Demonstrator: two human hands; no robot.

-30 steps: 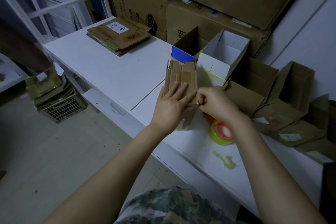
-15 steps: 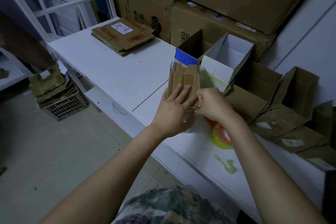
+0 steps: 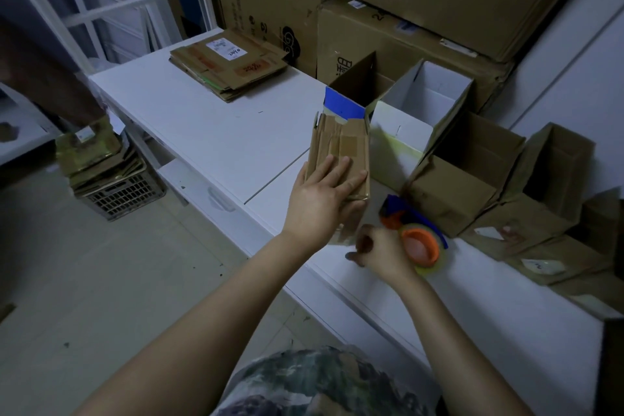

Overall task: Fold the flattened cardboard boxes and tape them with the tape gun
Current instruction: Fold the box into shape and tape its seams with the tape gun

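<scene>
A small brown cardboard box (image 3: 341, 149) with old tape strips on it stands on the white table (image 3: 209, 132). My left hand (image 3: 320, 199) presses flat on its near face with straight fingers. My right hand (image 3: 374, 248) is low at the box's near right corner, fingers curled, with nothing visible in them. Just right of that hand lies the tape gun (image 3: 417, 240), blue with an orange hub and a yellowish tape roll. A stack of flattened boxes (image 3: 229, 64) lies at the table's far left.
Several folded open brown boxes (image 3: 466, 179) and a white one (image 3: 422, 105) line the table's right side. Large cartons (image 3: 371, 27) are stacked behind. A crate with cardboard (image 3: 114, 192) sits on the floor at left. The table's front edge runs diagonally under my forearms.
My right hand has left the box's right edge and dropped toward me beside the tape gun, uncovering the gun's blue body. My left hand stays flat on the box.
</scene>
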